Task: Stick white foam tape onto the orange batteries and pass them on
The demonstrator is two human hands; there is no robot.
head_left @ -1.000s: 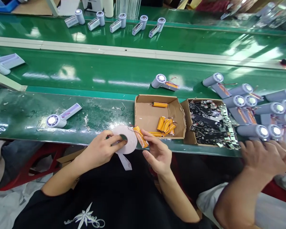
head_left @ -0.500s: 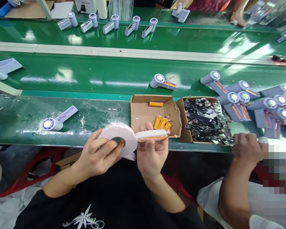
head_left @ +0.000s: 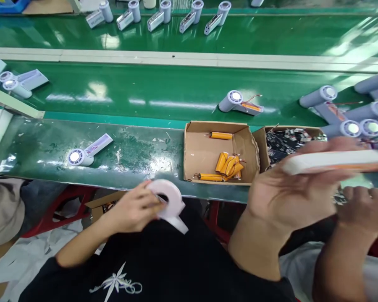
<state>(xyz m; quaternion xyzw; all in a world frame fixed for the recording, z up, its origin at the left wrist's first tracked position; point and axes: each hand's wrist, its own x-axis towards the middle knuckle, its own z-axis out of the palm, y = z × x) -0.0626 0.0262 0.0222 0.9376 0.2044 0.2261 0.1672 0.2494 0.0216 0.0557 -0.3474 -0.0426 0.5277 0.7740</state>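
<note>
While holding one white-and-orange piece (head_left: pixel 327 161) in the curled right hand (head_left: pixel 286 199) at frame right, pinching one tape roll (head_left: pixel 174 193) with the left hand (head_left: pixel 132 212), lower centre, below two cardboard boxes (head_left: pixel 204 151) and five lined-up fans (head_left: pixel 165 11)

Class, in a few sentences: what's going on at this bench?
The left hand holds a roll of white tape, its end hanging loose. The right hand holds up an orange cell with a white strip along it. More orange cells lie in an open cardboard box on the bench.
</note>
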